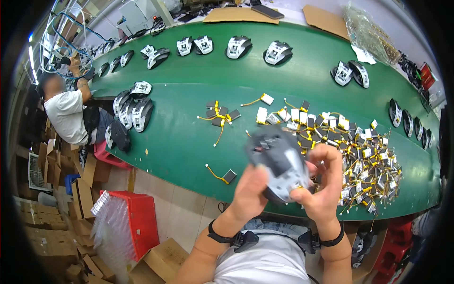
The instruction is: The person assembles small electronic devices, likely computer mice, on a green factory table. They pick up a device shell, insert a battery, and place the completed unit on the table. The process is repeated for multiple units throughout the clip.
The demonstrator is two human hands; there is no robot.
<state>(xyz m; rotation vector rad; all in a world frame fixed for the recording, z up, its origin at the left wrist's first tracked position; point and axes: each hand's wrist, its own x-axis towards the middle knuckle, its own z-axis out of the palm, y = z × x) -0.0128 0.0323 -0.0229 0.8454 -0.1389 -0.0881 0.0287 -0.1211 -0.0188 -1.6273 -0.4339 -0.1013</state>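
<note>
Both hands hold one grey and black computer mouse shell (279,163) above the near edge of the green table (179,137). My left hand (248,191) grips its lower left side from beneath. My right hand (321,182) clasps its right side, fingers curled over the top. The shell is blurred and tilted, underside facing up. A small yellow-wired part shows by my right thumb. Just right of my hands lies a large heap of small battery packs with yellow wires (359,161).
Several loose battery packs (220,116) and one alone (229,176) lie on the table. Mouse shells stand in groups at the left (135,109), far edge (239,46) and right (350,73). A seated person (66,113) works at left. Red crates (137,222) and cardboard boxes sit below.
</note>
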